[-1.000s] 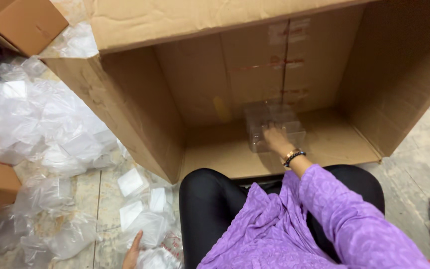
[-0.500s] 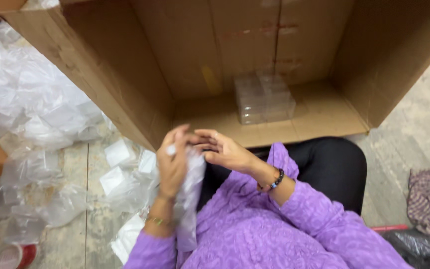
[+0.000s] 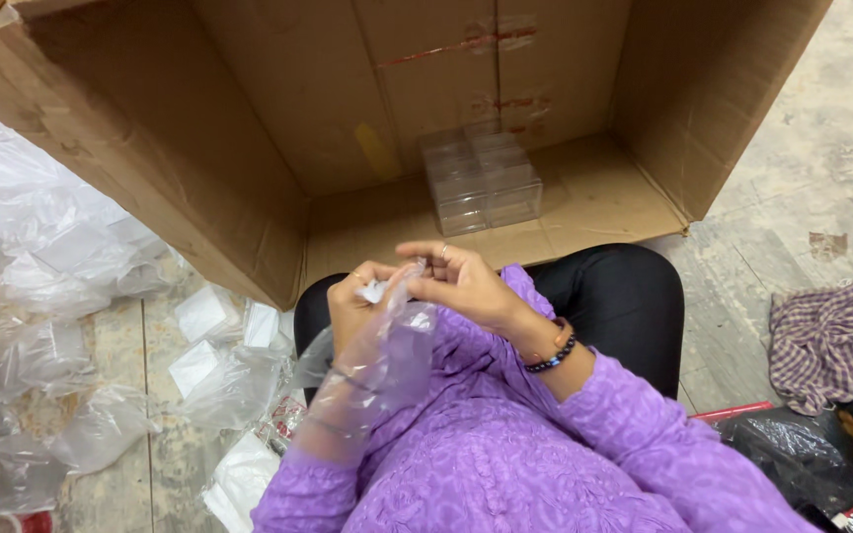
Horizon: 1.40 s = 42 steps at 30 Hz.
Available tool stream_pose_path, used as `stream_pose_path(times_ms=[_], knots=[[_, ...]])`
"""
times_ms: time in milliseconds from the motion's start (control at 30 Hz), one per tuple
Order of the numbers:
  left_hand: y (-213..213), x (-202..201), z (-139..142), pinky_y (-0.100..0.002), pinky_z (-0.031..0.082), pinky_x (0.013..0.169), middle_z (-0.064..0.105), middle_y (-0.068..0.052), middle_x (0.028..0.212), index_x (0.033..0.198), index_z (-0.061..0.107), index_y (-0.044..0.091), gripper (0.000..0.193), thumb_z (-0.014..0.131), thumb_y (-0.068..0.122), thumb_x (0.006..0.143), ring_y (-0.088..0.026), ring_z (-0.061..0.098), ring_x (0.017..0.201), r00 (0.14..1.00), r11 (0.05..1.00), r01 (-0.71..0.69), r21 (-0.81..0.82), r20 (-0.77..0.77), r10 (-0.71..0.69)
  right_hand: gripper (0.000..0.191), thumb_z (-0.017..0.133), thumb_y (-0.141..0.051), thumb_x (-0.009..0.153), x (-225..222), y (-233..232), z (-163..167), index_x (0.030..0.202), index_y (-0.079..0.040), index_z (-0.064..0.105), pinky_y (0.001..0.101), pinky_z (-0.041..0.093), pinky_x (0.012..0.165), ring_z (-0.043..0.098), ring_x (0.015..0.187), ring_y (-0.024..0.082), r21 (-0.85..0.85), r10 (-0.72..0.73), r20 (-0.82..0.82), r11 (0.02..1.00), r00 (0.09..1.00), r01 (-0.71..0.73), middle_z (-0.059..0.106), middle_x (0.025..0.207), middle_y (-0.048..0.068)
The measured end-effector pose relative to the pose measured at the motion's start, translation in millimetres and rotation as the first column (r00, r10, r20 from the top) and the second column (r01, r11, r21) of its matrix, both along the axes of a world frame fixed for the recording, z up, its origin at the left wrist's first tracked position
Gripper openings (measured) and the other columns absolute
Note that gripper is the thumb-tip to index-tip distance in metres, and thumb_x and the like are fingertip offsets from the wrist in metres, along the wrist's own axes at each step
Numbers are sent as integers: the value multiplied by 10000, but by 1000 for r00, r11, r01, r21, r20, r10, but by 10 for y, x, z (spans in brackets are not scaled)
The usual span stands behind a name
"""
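The fingers of the left hand point(image 3: 362, 296) pinch the mouth of a thin, crinkly clear plastic bag point(image 3: 377, 360) that drapes down the forearm; the right hand point(image 3: 461, 286) curls half-closed just beside it, fingertips touching the film near the top edge. Peeling such limp film apart probably goes best with a firm pinch and a gentle rub. Beyond the knees, rigid clear plastic boxes point(image 3: 484, 178) stand stacked inside a big brown cardboard carton point(image 3: 249, 128). Loose bags point(image 3: 41, 257) lie on the floor.
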<state>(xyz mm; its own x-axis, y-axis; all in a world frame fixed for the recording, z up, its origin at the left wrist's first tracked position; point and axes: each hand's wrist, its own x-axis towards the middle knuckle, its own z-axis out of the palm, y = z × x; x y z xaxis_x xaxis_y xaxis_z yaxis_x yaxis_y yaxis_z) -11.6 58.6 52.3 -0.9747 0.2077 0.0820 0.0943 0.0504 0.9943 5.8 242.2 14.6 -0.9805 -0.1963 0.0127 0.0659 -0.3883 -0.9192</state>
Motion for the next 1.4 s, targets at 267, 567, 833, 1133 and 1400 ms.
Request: stream_pose_path(times_ms=[267, 567, 833, 1133, 1400], knots=[[-112, -210, -419, -217, 493, 637, 712, -41, 885, 900, 646, 8, 147, 716, 129, 944, -69, 625, 742, 949, 857, 179, 483, 146, -281, 152, 633, -203, 1055, -41, -25, -287, 1038, -51, 639, 237, 511, 753, 622, 820, 87, -232, -89, 57, 968, 994, 100, 687, 922, 39], [-354, -249, -1113, -365, 474, 925, 660, -146, 1242, 1115, 702, 27, 194, 591, 166, 1037, -276, 599, 1100, 772, 867, 465, -180, -397, -497, 223, 588, -215, 1175, 131, 162, -391, 1039, -40, 615, 243, 479, 636, 584, 678, 86, -593, 181, 18, 793, 983, -136, 666, 853, 30], [-450, -43, -1320, -430, 484, 1075, 638, -215, 1379, 1440, 519, -81, 530, 639, 114, 962, -304, 622, 1234, 415, 583, 376, 720, 432, -801, 215, 693, -62, 911, 476, 795, -590, 1113, 0, 651, 187, 389, 509, 517, 587, 22, -116, 333, 208, 942, 920, -315, 665, 836, -15], [-340, -189, -2091, -433, 452, 1109, 524, -149, 1459, 1506, 370, -1, 733, 752, 161, 903, -264, 553, 1318, 490, 394, 750, 531, -47, -870, 230, 654, -134, 997, 281, 836, -861, 1143, 41, 682, 197, 439, 584, 561, 645, 38, -291, 162, 201, 952, 966, -99, 688, 860, 11], [-699, -373, -1707, -339, 542, 984, 669, -96, 1289, 1397, 546, -16, 526, 694, 90, 903, -166, 666, 1122, 327, 560, 583, 588, 462, -825, 148, 695, -119, 990, 219, 1129, -1181, 1039, 20, 680, 193, 443, 540, 616, 635, 57, 36, 414, 235, 901, 879, -433, 706, 786, 27]])
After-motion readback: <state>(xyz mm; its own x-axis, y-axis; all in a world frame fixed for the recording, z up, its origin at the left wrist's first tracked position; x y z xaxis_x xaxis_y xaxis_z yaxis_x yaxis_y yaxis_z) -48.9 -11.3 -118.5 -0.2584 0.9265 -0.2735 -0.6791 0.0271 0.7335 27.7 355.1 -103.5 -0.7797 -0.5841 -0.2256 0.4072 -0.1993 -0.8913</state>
